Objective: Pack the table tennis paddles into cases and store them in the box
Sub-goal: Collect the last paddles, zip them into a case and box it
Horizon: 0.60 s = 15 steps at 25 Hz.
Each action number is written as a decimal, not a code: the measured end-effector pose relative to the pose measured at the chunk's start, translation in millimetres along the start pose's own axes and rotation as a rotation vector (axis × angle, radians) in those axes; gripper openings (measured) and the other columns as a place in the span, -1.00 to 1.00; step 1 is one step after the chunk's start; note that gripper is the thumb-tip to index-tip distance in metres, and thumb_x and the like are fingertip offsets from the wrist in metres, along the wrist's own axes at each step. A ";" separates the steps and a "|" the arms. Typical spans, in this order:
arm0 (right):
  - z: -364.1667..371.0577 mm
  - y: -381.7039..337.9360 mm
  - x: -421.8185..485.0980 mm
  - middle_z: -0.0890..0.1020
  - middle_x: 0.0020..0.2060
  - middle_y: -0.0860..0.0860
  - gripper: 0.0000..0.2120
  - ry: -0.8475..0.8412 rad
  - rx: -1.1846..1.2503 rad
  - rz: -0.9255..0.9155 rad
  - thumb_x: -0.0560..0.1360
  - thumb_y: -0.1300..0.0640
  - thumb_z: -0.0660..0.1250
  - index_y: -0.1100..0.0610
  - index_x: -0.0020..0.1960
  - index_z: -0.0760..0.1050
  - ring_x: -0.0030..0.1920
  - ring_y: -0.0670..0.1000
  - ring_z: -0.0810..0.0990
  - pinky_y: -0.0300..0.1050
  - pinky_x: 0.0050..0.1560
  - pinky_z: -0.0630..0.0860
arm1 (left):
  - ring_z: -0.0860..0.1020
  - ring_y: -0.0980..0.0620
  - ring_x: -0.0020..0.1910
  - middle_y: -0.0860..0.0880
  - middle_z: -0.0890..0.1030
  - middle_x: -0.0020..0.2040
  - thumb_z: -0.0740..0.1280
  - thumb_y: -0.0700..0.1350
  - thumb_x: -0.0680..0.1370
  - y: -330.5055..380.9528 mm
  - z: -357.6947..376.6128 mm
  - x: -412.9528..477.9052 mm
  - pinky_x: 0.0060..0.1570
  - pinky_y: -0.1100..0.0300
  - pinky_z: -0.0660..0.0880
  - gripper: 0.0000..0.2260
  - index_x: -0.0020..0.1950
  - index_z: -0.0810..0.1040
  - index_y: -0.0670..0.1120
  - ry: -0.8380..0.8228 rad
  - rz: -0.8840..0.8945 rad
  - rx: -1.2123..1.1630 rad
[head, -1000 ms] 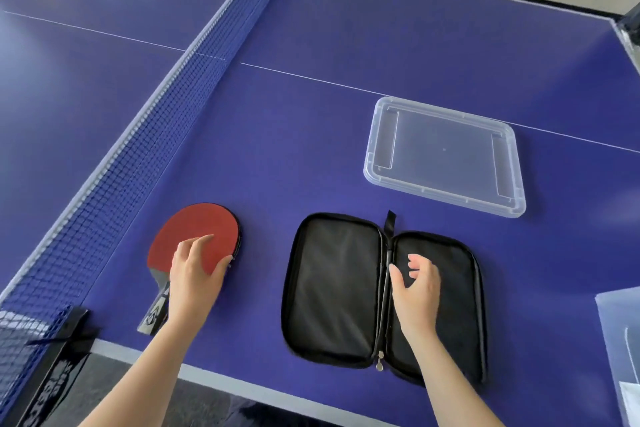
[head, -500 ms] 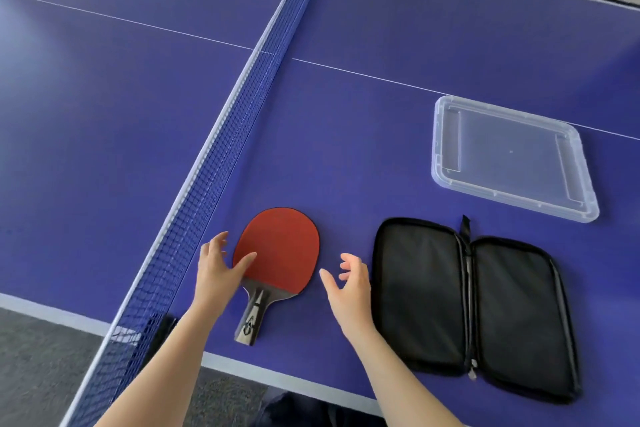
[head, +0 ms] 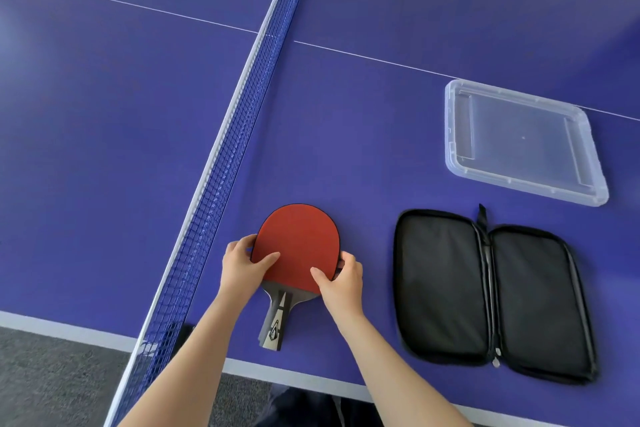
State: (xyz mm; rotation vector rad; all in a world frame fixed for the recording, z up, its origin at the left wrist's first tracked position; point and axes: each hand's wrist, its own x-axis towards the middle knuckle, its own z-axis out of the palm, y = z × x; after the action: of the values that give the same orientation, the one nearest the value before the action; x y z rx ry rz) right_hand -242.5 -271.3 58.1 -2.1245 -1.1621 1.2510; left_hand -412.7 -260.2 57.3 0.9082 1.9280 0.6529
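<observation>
The net (head: 221, 191) stands far left. Beside it, my left grip (head: 242, 267) pinches the left edge of the paddle (head: 298, 246), which lies red face up on the surface (head: 346, 132), handle toward me. My right grip (head: 341, 282) pinches the opposite edge, evidently to lift it level. Rightward, the case (head: 491, 295) lies unzipped flat to receive it, with a clear tray (head: 526, 189) beyond.

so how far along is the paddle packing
Done: the black case lies unzipped, spread flat. In hand: left hand and right hand grip the red paddle by its blade edges, outside the case. Left: paddle into case, zip it, store it; only a clear plastic tray shows.
</observation>
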 end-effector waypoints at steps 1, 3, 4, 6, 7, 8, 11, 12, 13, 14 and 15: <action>0.3 -1.1 0.5 0.40 0.17 0.05 -0.44 0.006 -0.002 0.007 0.40 0.06 0.47 0.14 0.32 0.35 0.15 0.04 0.47 -0.03 0.18 0.49 | 0.48 -0.03 0.11 -0.06 0.42 0.18 0.49 -0.09 0.44 0.0 0.1 1.3 0.11 0.12 0.45 -0.52 0.32 0.47 -0.11 0.003 -0.008 0.003; -0.4 -3.1 0.9 0.41 0.16 0.05 -0.44 0.010 -0.003 0.016 0.39 0.07 0.48 0.13 0.31 0.35 0.10 0.01 0.47 -0.08 0.13 0.50 | 0.51 -0.06 0.11 -0.08 0.45 0.19 0.50 -0.10 0.42 -0.3 0.1 4.5 0.14 0.04 0.48 -0.52 0.31 0.48 -0.10 0.012 -0.024 0.004; -1.1 -3.6 1.0 0.41 0.16 0.05 -0.44 0.009 -0.001 0.020 0.40 0.07 0.48 0.12 0.31 0.35 0.07 -0.01 0.46 -0.11 0.10 0.51 | 0.52 -0.07 0.10 -0.09 0.48 0.20 0.51 -0.09 0.41 -1.0 0.4 5.7 0.14 0.02 0.50 -0.51 0.30 0.49 -0.10 0.015 -0.032 0.000; -3.6 -4.4 1.4 0.41 0.16 0.05 -0.44 0.005 0.008 0.025 0.40 0.06 0.48 0.11 0.31 0.34 0.04 -0.04 0.43 -0.15 0.05 0.50 | 0.54 -0.06 0.08 -0.11 0.51 0.19 0.52 -0.08 0.39 -1.4 1.7 5.5 0.10 0.01 0.52 -0.51 0.28 0.50 -0.09 0.021 -0.048 -0.019; -5.9 -4.8 1.2 0.41 0.15 0.04 -0.44 0.003 0.013 0.024 0.40 0.06 0.48 0.10 0.31 0.34 0.03 -0.04 0.43 -0.15 0.04 0.50 | 0.55 -0.06 0.06 -0.11 0.52 0.19 0.53 -0.08 0.39 -0.8 2.3 3.9 0.08 0.01 0.53 -0.51 0.27 0.50 -0.09 0.027 -0.053 -0.033; -9.4 -5.2 1.1 0.41 0.14 0.03 -0.45 0.001 0.020 0.022 0.41 0.05 0.47 0.09 0.32 0.34 0.04 -0.04 0.44 -0.16 0.03 0.49 | 0.55 -0.05 0.05 -0.10 0.52 0.18 0.53 -0.07 0.39 0.8 3.6 1.6 0.05 0.03 0.54 -0.52 0.27 0.50 -0.08 0.033 -0.054 -0.044; -25.5 -6.0 1.3 0.38 0.11 -0.02 -0.46 0.000 0.046 0.002 0.42 0.05 0.46 0.06 0.32 0.34 0.04 -0.06 0.44 -0.19 0.01 0.48 | 0.55 -0.03 0.04 -0.08 0.52 0.18 0.53 -0.08 0.39 10.5 9.9 -8.0 -0.01 0.11 0.51 -0.53 0.25 0.50 -0.07 0.039 -0.045 -0.087; -32.8 -5.5 1.4 0.38 0.12 -0.02 -0.47 0.005 0.054 -0.009 0.42 0.05 0.46 0.05 0.31 0.35 0.05 -0.06 0.44 -0.19 0.01 0.48 | 0.55 -0.02 0.04 -0.07 0.51 0.17 0.53 -0.08 0.39 15.5 13.3 -12.3 -0.02 0.12 0.49 -0.53 0.25 0.50 -0.07 0.040 -0.035 -0.105; -41.3 -4.3 1.3 0.39 0.13 -0.02 -0.47 0.014 0.065 -0.022 0.42 0.05 0.46 0.05 0.31 0.35 0.05 -0.06 0.45 -0.19 0.01 0.49 | 0.55 -0.02 0.04 -0.06 0.51 0.17 0.54 -0.08 0.38 21.0 18.5 -16.7 -0.03 0.13 0.49 -0.53 0.25 0.49 -0.06 0.038 -0.026 -0.118; -50.0 -2.5 1.9 0.40 0.16 -0.01 -0.47 0.027 0.075 -0.031 0.41 0.06 0.46 0.05 0.32 0.35 0.06 -0.06 0.46 -0.18 0.02 0.50 | 0.55 -0.01 0.04 -0.05 0.50 0.17 0.54 -0.07 0.38 26.6 24.1 -21.0 -0.04 0.12 0.50 -0.52 0.24 0.49 -0.05 0.036 -0.018 -0.128; -59.3 -0.5 2.0 0.41 0.17 0.00 -0.46 0.039 0.084 -0.037 0.41 0.07 0.47 0.06 0.32 0.36 0.07 -0.05 0.46 -0.17 0.04 0.51 | 0.55 -0.01 0.04 -0.04 0.50 0.16 0.54 -0.06 0.38 31.7 30.8 -25.3 -0.04 0.12 0.51 -0.52 0.24 0.49 -0.04 0.029 -0.011 -0.136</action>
State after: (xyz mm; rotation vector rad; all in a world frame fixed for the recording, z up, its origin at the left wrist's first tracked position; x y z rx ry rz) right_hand -191.3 -265.9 87.8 -2.0480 -1.1080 1.2156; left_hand -366.3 -259.0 78.3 0.8068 1.8883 0.7849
